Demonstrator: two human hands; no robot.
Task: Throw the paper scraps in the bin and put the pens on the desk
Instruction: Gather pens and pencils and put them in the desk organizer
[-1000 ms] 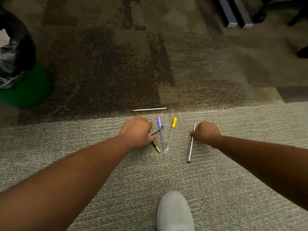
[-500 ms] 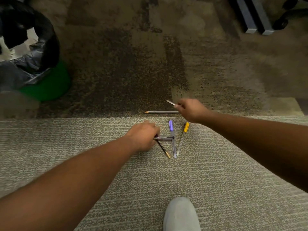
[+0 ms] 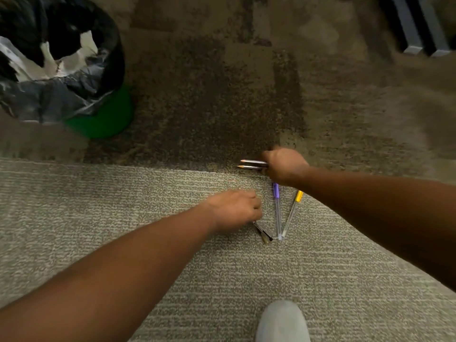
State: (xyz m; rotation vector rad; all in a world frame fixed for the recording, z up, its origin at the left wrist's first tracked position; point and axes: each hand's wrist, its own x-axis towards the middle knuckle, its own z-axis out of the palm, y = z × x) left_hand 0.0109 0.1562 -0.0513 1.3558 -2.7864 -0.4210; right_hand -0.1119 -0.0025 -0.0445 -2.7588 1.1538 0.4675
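The right hand [image 3: 283, 166] has closed over the far pen [image 3: 249, 167], apparently now holding two.

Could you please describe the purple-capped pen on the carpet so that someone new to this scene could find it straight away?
Start at the band of light grey ribbed carpet across the lower half, and look between the two hands. Three pens fan out there like a W; the clear-barrelled pen with the purple cap is the middle one. The clear pen on its right has a yellow cap, and the pen on its left is dark.
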